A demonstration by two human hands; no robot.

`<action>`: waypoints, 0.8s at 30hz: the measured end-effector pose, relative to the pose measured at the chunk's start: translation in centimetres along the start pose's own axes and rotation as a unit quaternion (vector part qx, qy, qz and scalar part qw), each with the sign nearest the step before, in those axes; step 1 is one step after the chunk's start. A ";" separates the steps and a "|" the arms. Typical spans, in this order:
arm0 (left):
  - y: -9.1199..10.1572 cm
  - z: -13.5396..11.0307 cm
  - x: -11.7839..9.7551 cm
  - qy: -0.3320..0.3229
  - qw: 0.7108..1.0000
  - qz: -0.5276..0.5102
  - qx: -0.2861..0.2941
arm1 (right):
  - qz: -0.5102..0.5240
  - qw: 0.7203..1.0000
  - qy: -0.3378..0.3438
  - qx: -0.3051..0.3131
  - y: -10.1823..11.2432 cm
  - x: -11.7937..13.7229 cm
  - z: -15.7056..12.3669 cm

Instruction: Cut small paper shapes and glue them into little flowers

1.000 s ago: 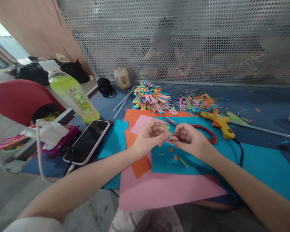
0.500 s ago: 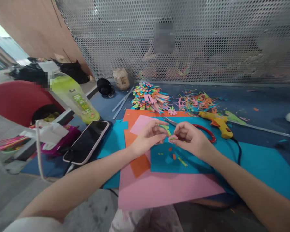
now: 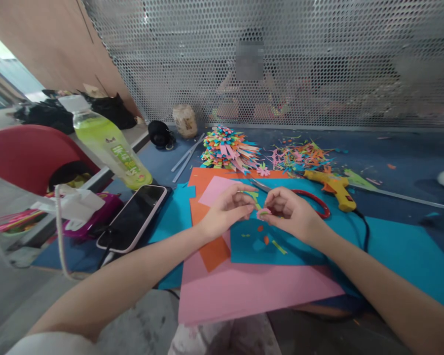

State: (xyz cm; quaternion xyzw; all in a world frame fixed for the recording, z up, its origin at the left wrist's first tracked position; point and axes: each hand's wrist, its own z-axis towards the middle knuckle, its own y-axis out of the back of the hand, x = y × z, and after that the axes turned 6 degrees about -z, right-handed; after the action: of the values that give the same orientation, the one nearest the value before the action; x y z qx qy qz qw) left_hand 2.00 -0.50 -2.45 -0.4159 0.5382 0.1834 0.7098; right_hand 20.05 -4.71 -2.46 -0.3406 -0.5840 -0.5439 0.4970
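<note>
My left hand (image 3: 227,209) and my right hand (image 3: 290,212) meet above a blue paper sheet (image 3: 392,251). The right fingers pinch a small pink paper flower (image 3: 262,213). The left fingers are curled around a thin green paper strip (image 3: 252,194) that reaches toward the flower. Below the hands lie a pink sheet (image 3: 251,291) and an orange sheet (image 3: 212,251), with a few small paper scraps (image 3: 270,241) on the blue one.
Red-handled scissors (image 3: 311,197) and a yellow glue gun (image 3: 333,190) lie behind my right hand. A pile of coloured paper pieces (image 3: 227,148) sits farther back. A phone (image 3: 135,217) and a green drink bottle (image 3: 107,143) stand left. A perforated metal screen (image 3: 318,59) closes the back.
My hands have drawn slightly apart, then steadied. The pink flower now shows more clearly at my right fingertips. Nothing else on the table has moved.
</note>
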 end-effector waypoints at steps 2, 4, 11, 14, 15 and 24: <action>0.0 0.0 0.0 -0.002 1.000 0.000 0.001 | 0.006 1.000 -0.003 0.007 0.0 0.0 0.0; -0.1 0.0 0.0 -0.003 1.000 -0.002 0.001 | 0.010 1.000 -0.006 0.010 0.0 0.0 0.0; 0.0 0.0 0.0 0.005 1.000 -0.013 0.009 | -0.010 1.000 0.000 0.000 0.1 -0.2 0.0; 0.2 0.0 0.1 -0.014 1.000 0.003 0.005 | -0.014 1.000 -0.002 0.000 0.1 -0.2 0.0; 0.3 -0.1 0.1 -0.024 1.000 0.013 0.003 | -0.014 1.000 -0.002 -0.001 0.1 -0.1 0.0; 0.2 -0.1 0.0 -0.024 0.999 0.030 -0.019 | -0.056 0.997 0.038 -0.022 0.2 0.0 -0.2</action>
State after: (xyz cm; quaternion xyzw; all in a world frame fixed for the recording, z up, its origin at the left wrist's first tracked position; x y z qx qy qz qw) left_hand 1.80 -0.44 -2.49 -0.4082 0.5301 0.2245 0.7085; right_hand 20.28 -4.83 -2.42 -0.2972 -0.5708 -0.5965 0.4796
